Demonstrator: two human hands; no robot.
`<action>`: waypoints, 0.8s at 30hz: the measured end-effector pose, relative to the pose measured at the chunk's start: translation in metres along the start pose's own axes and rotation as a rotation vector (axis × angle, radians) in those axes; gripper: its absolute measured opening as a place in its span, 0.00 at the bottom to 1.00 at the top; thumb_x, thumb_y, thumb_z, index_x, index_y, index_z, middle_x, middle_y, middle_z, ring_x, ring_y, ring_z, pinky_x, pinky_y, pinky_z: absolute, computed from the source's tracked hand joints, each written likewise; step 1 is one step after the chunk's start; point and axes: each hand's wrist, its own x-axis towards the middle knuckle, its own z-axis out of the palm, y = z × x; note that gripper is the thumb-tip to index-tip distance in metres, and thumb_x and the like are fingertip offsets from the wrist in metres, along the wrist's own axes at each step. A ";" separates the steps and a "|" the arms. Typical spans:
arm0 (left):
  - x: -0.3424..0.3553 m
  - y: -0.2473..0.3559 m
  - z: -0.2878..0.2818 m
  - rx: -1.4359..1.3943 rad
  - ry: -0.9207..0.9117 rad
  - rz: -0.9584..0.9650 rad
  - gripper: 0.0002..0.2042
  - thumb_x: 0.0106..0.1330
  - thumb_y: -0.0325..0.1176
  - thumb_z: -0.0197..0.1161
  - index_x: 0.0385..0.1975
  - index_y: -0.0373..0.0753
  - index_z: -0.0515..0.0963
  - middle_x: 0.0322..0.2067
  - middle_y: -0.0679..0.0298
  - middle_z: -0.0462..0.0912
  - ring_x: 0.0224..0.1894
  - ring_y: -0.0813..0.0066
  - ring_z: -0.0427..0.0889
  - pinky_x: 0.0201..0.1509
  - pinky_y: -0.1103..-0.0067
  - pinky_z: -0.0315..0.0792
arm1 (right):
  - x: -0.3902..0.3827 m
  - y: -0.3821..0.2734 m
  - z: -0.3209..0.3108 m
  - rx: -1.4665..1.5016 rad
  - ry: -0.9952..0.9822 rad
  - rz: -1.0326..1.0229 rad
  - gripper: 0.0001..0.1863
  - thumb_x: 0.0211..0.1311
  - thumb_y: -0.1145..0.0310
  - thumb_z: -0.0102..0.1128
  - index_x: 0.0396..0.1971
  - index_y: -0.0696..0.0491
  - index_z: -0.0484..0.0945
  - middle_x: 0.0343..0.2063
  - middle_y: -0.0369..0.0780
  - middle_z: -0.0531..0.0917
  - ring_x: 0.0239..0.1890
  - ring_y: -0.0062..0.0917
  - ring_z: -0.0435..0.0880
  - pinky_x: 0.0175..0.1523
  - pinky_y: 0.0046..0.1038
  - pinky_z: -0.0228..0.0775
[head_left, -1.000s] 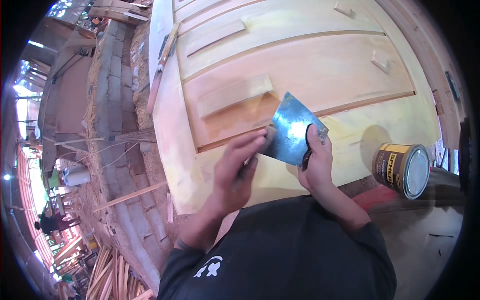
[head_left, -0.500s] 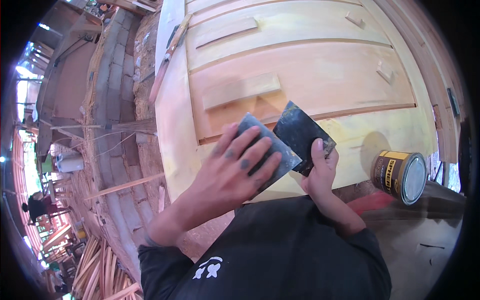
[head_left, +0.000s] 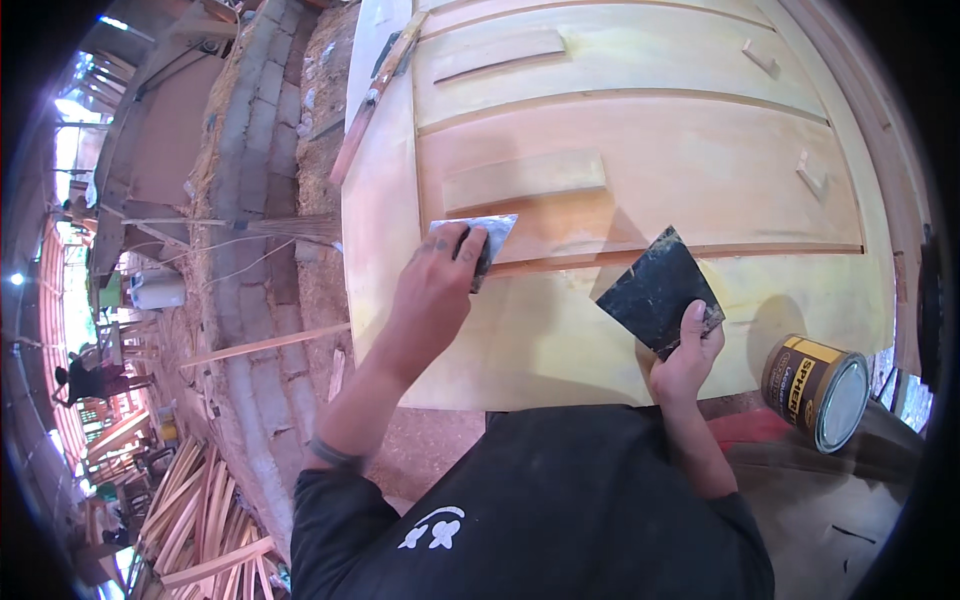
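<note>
Left blade [head_left: 498,238], a thin flat metal piece, is over the near left part of the pale wooden panel [head_left: 570,345], close to the left end of the near groove [head_left: 780,251]. Left hand [head_left: 435,280]: fingers curled over it, clamped on it; contact with the wood can't be told. Right hand [head_left: 686,362]: thumb on the face, other fingers mostly hidden behind, clamped on dark square blade [head_left: 658,290], held over the near strip, well apart from the left blade.

Step in hand, as judged: left blade being worked at the groove edge, dark blade held aside. Next move would call for a flat, steady left edge against the wood and the dark blade kept clear.

Outward: wooden block [head_left: 525,182] just beyond the left blade; two small wood pieces [head_left: 760,58] [head_left: 811,176] far right; a long stick-like thing [head_left: 375,105] along the far left edge; brown-yellow can [head_left: 815,392] near right. Left of the panel: block wall [head_left: 255,150], timber pile [head_left: 205,520], another person [head_left: 88,380] well off.
</note>
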 end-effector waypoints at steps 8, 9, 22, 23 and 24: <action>0.003 -0.008 0.038 0.149 0.049 -0.065 0.26 0.48 0.12 0.52 0.52 0.31 0.68 0.50 0.47 0.69 0.56 0.47 0.68 0.55 0.61 0.68 | 0.005 -0.004 -0.001 -0.008 -0.062 0.027 0.13 0.70 0.65 0.49 0.42 0.60 0.72 0.39 0.41 0.80 0.40 0.24 0.82 0.46 0.28 0.77; 0.004 -0.009 0.038 0.151 0.046 -0.068 0.26 0.48 0.12 0.52 0.52 0.31 0.68 0.50 0.47 0.69 0.56 0.47 0.68 0.55 0.61 0.68 | 0.005 -0.004 -0.001 -0.011 -0.073 0.023 0.13 0.70 0.65 0.48 0.42 0.60 0.73 0.39 0.41 0.80 0.40 0.24 0.82 0.45 0.28 0.77; -0.025 -0.049 -0.014 -1.692 0.274 -0.528 0.19 0.62 0.19 0.56 0.55 0.30 0.69 0.47 0.60 0.79 0.49 0.72 0.79 0.53 0.79 0.72 | 0.000 0.002 0.033 0.030 0.133 0.093 0.15 0.70 0.64 0.49 0.48 0.59 0.69 0.42 0.41 0.79 0.42 0.25 0.81 0.47 0.30 0.76; -0.025 -0.053 -0.013 -1.691 0.243 -0.458 0.19 0.62 0.19 0.56 0.55 0.30 0.69 0.46 0.60 0.79 0.49 0.72 0.78 0.54 0.78 0.71 | -0.004 -0.002 0.053 0.045 0.082 0.129 0.15 0.69 0.64 0.49 0.48 0.59 0.69 0.42 0.41 0.79 0.43 0.26 0.81 0.49 0.31 0.75; -0.025 -0.058 -0.013 -1.688 0.210 -0.387 0.18 0.63 0.19 0.55 0.54 0.30 0.69 0.46 0.60 0.79 0.49 0.72 0.78 0.55 0.78 0.71 | -0.008 0.001 0.072 0.058 0.036 0.165 0.15 0.69 0.63 0.50 0.48 0.58 0.70 0.42 0.41 0.79 0.44 0.26 0.80 0.50 0.31 0.74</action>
